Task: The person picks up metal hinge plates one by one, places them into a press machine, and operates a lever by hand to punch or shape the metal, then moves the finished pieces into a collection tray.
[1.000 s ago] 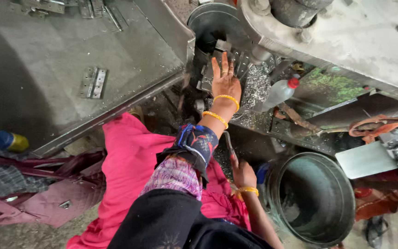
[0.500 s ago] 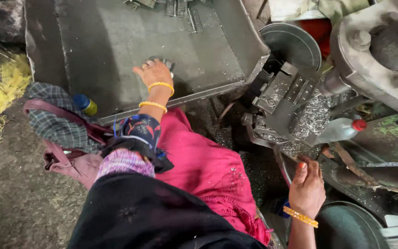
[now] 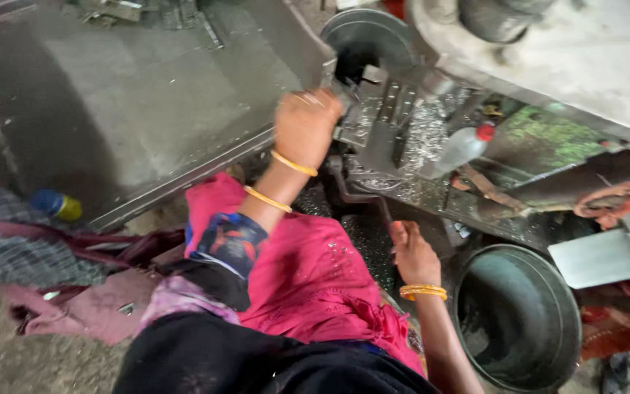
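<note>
Up ahead, the left hand (image 3: 306, 125) reaches to the machine's metal block (image 3: 373, 109), blurred, so its grip cannot be told. Lower right, the right hand (image 3: 411, 252) curls around a dark lever handle (image 3: 382, 208), with a round metal bucket (image 3: 475, 292) just beside it and a plastic bottle (image 3: 457, 149) above.

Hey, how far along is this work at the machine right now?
Done: metal shavings already litter the machine bed. In hand: the left hand reaches to the machine's fixture beside the round opening, blurred in motion; the right hand grips a lever. Left: small metal pieces remain in the grey tray.
</note>
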